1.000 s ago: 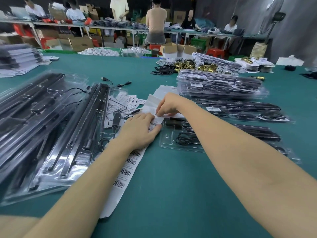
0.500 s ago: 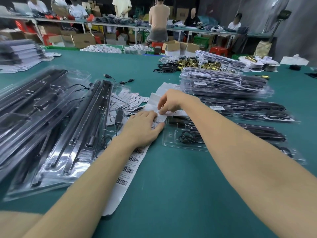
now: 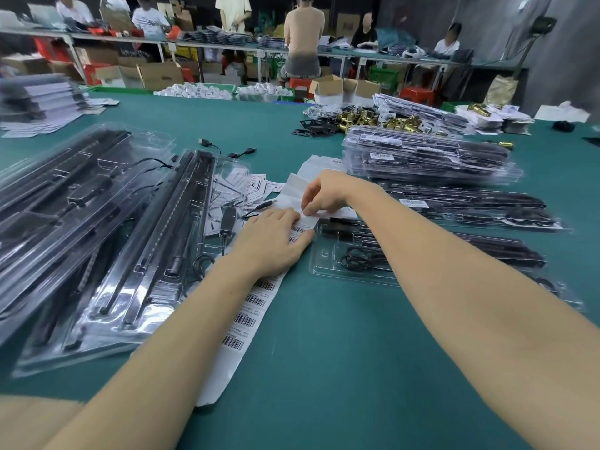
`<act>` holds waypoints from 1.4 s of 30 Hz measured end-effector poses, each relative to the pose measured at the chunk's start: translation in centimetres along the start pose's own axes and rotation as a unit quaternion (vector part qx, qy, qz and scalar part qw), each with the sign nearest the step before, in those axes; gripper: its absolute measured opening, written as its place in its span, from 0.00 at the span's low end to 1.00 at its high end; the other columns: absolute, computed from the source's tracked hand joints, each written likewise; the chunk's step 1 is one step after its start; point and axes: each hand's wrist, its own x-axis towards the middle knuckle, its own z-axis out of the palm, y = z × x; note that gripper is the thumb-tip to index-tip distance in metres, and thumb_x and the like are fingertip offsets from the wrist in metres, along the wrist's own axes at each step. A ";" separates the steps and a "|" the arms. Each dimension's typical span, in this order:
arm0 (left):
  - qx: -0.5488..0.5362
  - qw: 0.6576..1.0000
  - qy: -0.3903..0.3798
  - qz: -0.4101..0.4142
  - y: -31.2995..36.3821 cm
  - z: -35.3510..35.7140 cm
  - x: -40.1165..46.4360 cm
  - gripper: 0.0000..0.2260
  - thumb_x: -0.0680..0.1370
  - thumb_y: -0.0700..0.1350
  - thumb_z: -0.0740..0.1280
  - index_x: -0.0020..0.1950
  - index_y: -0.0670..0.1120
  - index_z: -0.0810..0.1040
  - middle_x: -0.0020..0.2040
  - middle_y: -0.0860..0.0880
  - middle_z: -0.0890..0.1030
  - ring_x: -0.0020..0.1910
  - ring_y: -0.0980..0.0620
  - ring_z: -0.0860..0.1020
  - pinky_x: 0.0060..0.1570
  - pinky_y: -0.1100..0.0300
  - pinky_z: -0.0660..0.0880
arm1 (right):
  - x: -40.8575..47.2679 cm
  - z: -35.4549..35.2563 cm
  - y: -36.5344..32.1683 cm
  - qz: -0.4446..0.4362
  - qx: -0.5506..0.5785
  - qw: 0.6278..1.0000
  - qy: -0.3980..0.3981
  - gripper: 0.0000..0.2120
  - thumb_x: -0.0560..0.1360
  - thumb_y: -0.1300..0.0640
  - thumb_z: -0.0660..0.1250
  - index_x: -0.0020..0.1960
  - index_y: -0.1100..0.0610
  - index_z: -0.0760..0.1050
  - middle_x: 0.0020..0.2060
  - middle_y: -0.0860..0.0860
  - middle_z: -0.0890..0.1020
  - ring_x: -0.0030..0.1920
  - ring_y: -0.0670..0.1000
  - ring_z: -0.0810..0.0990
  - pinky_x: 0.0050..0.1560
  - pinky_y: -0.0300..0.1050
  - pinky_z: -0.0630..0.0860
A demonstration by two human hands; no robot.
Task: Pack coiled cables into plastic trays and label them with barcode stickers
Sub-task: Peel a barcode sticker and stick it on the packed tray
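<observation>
Label strip [image 3: 256, 298] lies between tray stacks [image 3: 97, 241].

Single head-worn view, angled forward and down, close over table [image 3: 324, 368]

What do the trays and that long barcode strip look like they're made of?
Trays: thin clear plastic, glossy; the cables show through and light glints off the moulded ridges. Barcode strip: white paper, matte, probably labels on a backing liner; it lies flat and bends softly.

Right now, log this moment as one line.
left hand pressing label strip flat | right hand pinching a sticker | tray beside strip
</observation>
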 end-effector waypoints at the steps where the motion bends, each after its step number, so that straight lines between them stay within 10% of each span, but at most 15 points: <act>1: -0.005 1.000 -0.003 -0.001 0.1 0.0 0.0 0.24 0.81 0.62 0.55 0.71 0.49 0.70 0.70 0.50 0.73 0.70 0.49 0.68 0.68 0.49 0.65 | -0.1 0.1 0.1 0.001 0.007 1.000 0.001 0.06 0.73 0.55 0.76 0.50 0.50 0.84 0.51 0.50 0.84 0.42 0.50 0.78 0.48 0.43 0.77; 6: -0.104 0.988 0.075 -0.087 0.0 -1.9 0.4 0.16 0.82 0.48 0.61 0.66 0.42 0.73 0.64 0.42 0.76 0.63 0.43 0.73 0.62 0.49 0.71 | -0.7 1.2 0.7 0.004 0.019 0.998 0.057 0.18 0.73 0.53 0.75 0.62 0.50 0.79 0.58 0.50 0.81 0.54 0.50 0.77 0.56 0.41 0.73; 12: 0.015 0.992 0.015 -0.127 0.2 -2.5 0.1 0.19 0.79 0.49 0.65 0.68 0.43 0.69 0.65 0.39 0.71 0.66 0.41 0.67 0.62 0.47 0.71 | -2.2 3.6 0.5 0.030 0.219 0.952 0.214 0.16 0.68 0.65 0.76 0.53 0.53 0.81 0.47 0.48 0.78 0.53 0.51 0.78 0.44 0.39 0.73; 18: -0.205 0.963 0.102 -0.141 -0.2 -3.6 0.6 0.38 0.71 0.57 0.75 0.74 0.45 0.63 0.71 0.45 0.70 0.70 0.45 0.68 0.65 0.53 0.66 | -4.2 2.7 0.3 -0.011 0.611 0.750 0.254 0.17 0.70 0.78 0.67 0.48 0.58 0.78 0.42 0.52 0.80 0.46 0.51 0.80 0.47 0.41 0.81; 23: -0.465 0.859 0.046 -0.211 0.2 -4.9 0.5 0.38 0.69 0.61 0.77 0.72 0.50 0.66 0.62 0.50 0.79 0.53 0.54 0.80 0.50 0.56 0.71 | -6.3 1.2 1.4 -0.078 0.779 0.593 0.185 0.18 0.71 0.78 0.66 0.50 0.57 0.76 0.41 0.51 0.80 0.43 0.49 0.80 0.47 0.41 0.79; 30: -0.483 0.867 0.044 -0.117 0.7 -5.4 0.8 0.06 0.77 0.51 0.72 0.47 0.52 0.78 0.49 0.53 0.85 0.44 0.58 0.80 0.43 0.60 0.72 | -8.1 0.9 0.9 -0.092 0.785 0.579 0.200 0.17 0.71 0.78 0.66 0.49 0.58 0.76 0.42 0.52 0.80 0.44 0.51 0.81 0.52 0.43 0.78; 35: -0.518 0.845 0.057 -0.120 1.2 -5.1 0.8 0.07 0.81 0.50 0.66 0.48 0.50 0.71 0.47 0.51 0.85 0.50 0.48 0.81 0.60 0.44 0.74 | -8.7 1.2 1.6 0.002 0.704 0.685 0.185 0.14 0.76 0.69 0.68 0.60 0.61 0.73 0.53 0.57 0.85 0.51 0.56 0.85 0.53 0.48 0.83; 40: -0.586 0.802 0.036 -0.109 1.7 -7.1 1.2 0.21 0.74 0.55 0.73 0.62 0.50 0.72 0.44 0.51 0.87 0.40 0.50 0.86 0.35 0.51 0.81 | -9.5 0.7 2.6 -0.030 0.660 0.744 0.099 0.07 0.78 0.61 0.69 0.56 0.59 0.80 0.50 0.55 0.87 0.47 0.51 0.86 0.44 0.43 0.82; 42: -0.595 0.794 -0.016 -0.123 1.8 -7.7 1.5 0.26 0.74 0.55 0.74 0.67 0.47 0.71 0.52 0.44 0.86 0.45 0.45 0.85 0.40 0.47 0.83 | -9.6 0.5 2.7 -0.047 0.667 0.740 0.077 0.04 0.78 0.62 0.68 0.52 0.57 0.80 0.48 0.53 0.86 0.45 0.50 0.86 0.43 0.42 0.82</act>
